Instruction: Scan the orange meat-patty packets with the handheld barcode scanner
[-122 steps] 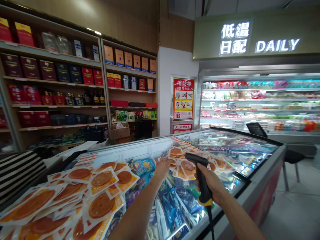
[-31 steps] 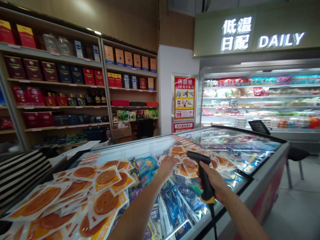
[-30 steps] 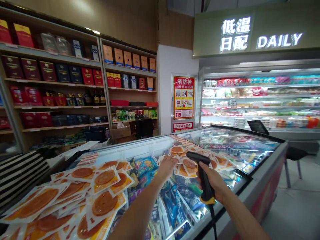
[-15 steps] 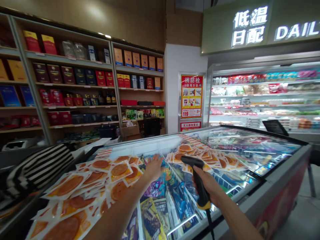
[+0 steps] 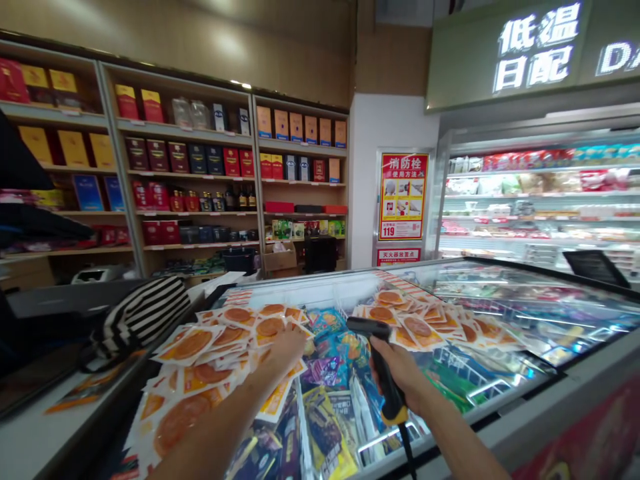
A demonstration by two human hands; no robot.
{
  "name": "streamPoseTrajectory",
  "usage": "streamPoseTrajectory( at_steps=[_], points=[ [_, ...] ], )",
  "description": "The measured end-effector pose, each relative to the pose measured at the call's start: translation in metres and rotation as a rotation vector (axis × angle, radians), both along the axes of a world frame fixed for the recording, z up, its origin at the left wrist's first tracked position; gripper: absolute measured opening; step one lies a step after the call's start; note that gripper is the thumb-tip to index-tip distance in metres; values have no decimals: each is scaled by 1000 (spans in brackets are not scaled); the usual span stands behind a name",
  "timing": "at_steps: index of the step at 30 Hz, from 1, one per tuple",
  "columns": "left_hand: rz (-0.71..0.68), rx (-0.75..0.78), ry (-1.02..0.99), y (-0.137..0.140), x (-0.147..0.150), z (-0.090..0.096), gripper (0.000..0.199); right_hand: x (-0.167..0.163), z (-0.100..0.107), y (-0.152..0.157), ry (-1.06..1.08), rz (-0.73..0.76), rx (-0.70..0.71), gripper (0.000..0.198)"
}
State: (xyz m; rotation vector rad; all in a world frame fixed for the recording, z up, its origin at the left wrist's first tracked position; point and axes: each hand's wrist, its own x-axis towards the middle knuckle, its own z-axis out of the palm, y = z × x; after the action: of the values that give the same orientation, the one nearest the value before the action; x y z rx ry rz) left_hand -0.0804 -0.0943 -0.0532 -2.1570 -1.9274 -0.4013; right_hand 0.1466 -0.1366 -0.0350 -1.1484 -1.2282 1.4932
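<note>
My right hand [image 5: 400, 370] is wrapped around the handle of a black and yellow barcode scanner [image 5: 383, 367], its head pointing left and its cable hanging down. My left hand [image 5: 291, 343] reaches over the left pile of flat clear packets [image 5: 193, 343], each with a round orange-brown patty. Its slightly blurred fingers look stretched forward at the pile's right edge; whether they touch a packet is hard to see. A second pile of the same packets [image 5: 420, 330] lies beyond the scanner. Between the piles, colourful frozen-food bags [image 5: 325, 427] sit in the open freezer.
The chest freezer [image 5: 545, 393] extends right under glass lids. On the left counter [image 5: 45, 433] rest a black-and-white striped bag [image 5: 145, 313] and a loose orange packet [image 5: 95, 383]. Boxed shelves [image 5: 185, 177] and a lit refrigerated display [image 5: 540, 193] stand behind.
My left hand has moved left from over the frozen bags onto the left pile, where some packets have shifted. The view has turned left. My right hand still holds the scanner.
</note>
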Motion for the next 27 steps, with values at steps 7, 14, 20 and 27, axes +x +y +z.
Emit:
streamPoseTrajectory(
  at_steps=[7, 14, 20, 27],
  points=[
    [70, 144, -327, 24, -5, 26, 27, 1, 7, -3, -5, -8, -1, 37],
    [109, 314, -822, 59, 2, 29, 29, 15, 8, 3, 46, -50, 14, 37],
    [82, 334, -1095, 78, 26, 15, 26, 24, 5, 5, 75, -75, 23, 37],
    [21, 344, -1186, 86, 46, 12, 27, 29, 7, 7, 84, -84, 32, 36]
  ],
)
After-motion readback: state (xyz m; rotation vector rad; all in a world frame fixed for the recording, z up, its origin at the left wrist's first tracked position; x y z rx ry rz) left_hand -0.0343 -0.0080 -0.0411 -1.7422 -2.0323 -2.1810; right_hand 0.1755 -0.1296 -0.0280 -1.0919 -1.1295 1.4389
